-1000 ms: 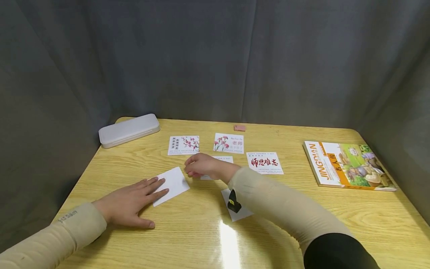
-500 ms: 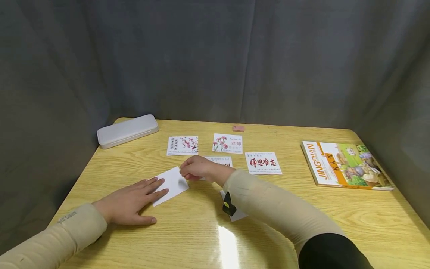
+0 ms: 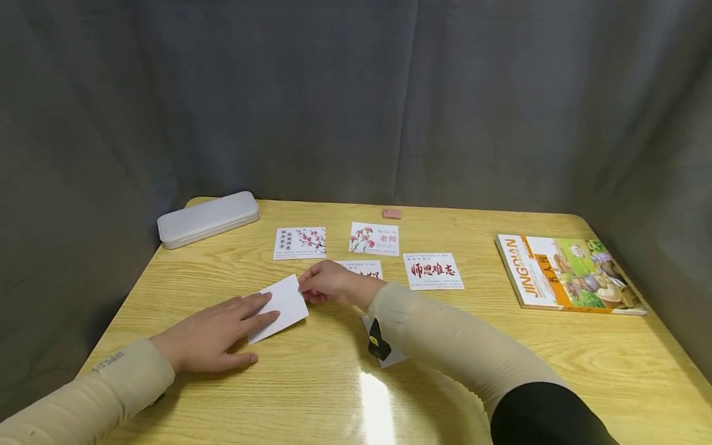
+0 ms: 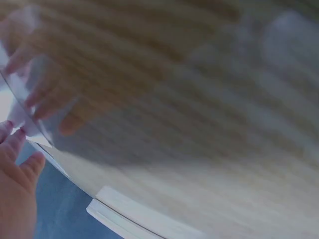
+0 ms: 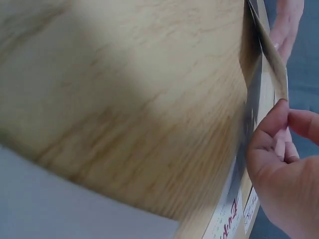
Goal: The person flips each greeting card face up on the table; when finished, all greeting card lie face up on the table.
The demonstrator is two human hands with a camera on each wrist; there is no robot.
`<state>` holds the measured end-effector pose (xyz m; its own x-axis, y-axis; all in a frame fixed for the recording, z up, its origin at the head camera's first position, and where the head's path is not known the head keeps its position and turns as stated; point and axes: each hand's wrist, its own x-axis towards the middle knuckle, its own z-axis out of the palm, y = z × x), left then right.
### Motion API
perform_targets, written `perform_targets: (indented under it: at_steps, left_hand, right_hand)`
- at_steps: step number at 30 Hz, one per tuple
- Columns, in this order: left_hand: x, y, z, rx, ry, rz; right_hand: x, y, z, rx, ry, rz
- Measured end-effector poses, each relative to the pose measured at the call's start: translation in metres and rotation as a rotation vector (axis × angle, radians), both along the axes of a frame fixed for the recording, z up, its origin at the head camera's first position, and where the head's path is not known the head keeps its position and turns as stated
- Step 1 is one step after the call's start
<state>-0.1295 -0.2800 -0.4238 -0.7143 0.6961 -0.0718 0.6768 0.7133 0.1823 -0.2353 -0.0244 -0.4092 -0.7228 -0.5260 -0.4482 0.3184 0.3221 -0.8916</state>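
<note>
A blank white card (image 3: 290, 304) lies slanted at the middle left of the table in the head view. My left hand (image 3: 214, 334) is spread flat, its fingertips resting on the card's near left part. At the card's right edge, my right hand (image 3: 329, 283) pinches it between thumb and finger. The right wrist view shows that pinch by the right hand (image 5: 286, 167), with the card's edge (image 5: 274, 62) raised off the table. Behind the right hand, a card with red writing (image 3: 368, 270) is partly hidden. Another white card (image 3: 394, 357) lies partly under the right forearm.
Farther back lie a blossom card (image 3: 300, 243) and a carnation card (image 3: 374, 238). A red calligraphy card (image 3: 434, 272) is right of centre. A flat white case (image 3: 208, 219) sits back left, a small pink block (image 3: 392, 214) at the back, a book (image 3: 573, 273) at right.
My right hand has moved left to the white card's edge and taken it between thumb and finger. That edge has lifted. My left hand has stayed nearly still.
</note>
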Motion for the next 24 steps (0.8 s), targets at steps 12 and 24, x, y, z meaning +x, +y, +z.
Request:
perform_targets:
  at_steps: [12, 24]
  left_hand:
    - [-0.016, 0.028, 0.021, 0.754, -0.44, 0.557]
    - [-0.031, 0.049, 0.029, 1.046, -0.718, 0.812]
  right_hand:
    - [-0.017, 0.035, 0.015, -0.063, 0.11, -0.079]
    - [-0.014, 0.046, 0.013, -0.032, 0.226, -0.131]
